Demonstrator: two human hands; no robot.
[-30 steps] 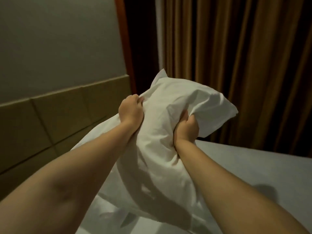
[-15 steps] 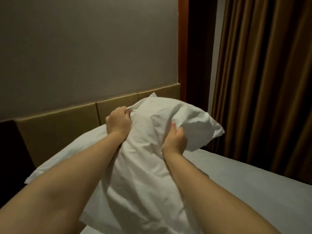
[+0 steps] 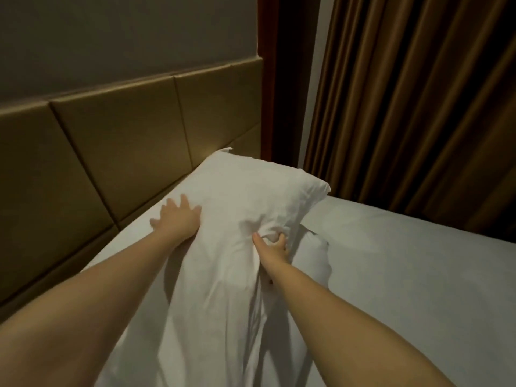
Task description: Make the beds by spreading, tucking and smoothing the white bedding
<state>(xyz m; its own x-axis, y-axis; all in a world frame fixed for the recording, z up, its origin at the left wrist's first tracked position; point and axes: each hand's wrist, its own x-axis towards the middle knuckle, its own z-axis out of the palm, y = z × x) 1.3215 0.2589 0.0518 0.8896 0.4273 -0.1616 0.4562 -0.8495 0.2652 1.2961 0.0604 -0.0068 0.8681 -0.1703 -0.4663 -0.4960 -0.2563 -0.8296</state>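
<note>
On the bed (image 3: 405, 261), beside the padded headboard (image 3: 125, 141), lies the pillow (image 3: 251, 196): soft and light by the look, best taken by bunched cloth. The left hand (image 3: 176, 222) presses its edge with fingers (image 3: 184, 203) spread; the right hand (image 3: 272, 243) pinches a fold.

The padded headboard (image 3: 125, 135) walls off the left, leaving only a narrow strip of sheet (image 3: 405, 269) between it and the pillow (image 3: 251, 191), where the left hand (image 3: 176, 222) lies. The curtain (image 3: 418, 107) closes the far side. Right of the pillow, the sheet spreads flat and unobstructed.
</note>
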